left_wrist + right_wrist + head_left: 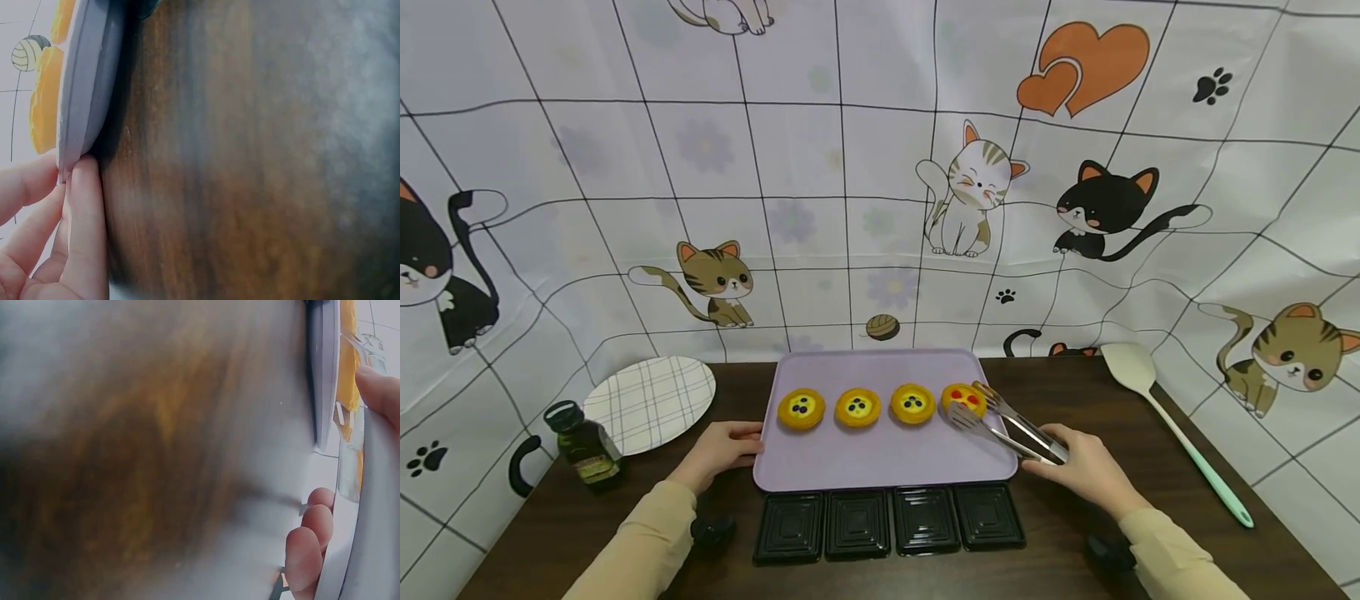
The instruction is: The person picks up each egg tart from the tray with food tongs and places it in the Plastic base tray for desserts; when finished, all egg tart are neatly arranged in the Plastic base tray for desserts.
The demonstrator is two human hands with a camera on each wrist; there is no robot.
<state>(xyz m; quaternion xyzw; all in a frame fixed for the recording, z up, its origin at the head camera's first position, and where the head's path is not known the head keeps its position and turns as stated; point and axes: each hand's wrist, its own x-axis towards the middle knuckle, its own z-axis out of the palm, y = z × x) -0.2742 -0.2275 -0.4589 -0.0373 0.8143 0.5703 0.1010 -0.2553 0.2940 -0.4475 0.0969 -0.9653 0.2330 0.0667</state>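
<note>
A lilac tray (880, 462) lies on the table, bearing a row of round yellow tarts. Three have dark blue dots, among them the leftmost tart (801, 409); the rightmost tart (964, 400) has red ones. My left hand (724, 450) holds the tray's left edge, fingertips at the rim in the left wrist view. Metal tongs (1026, 429) with fork-like ends are gripped in my right hand (1090, 468). Their ends are spread on either side of the red-dotted tart, over the tray's right part. In the right wrist view, my fingers and thumb lie along the tongs' arms (350, 550).
Several square black dishes (857, 525) line the tray's near side. On the left stand a round checked plate (651, 404) and a dark green bottle (583, 446). A pale green spatula (1187, 433) lies at the right. A cat-patterned curtain (880, 167) hangs behind the table.
</note>
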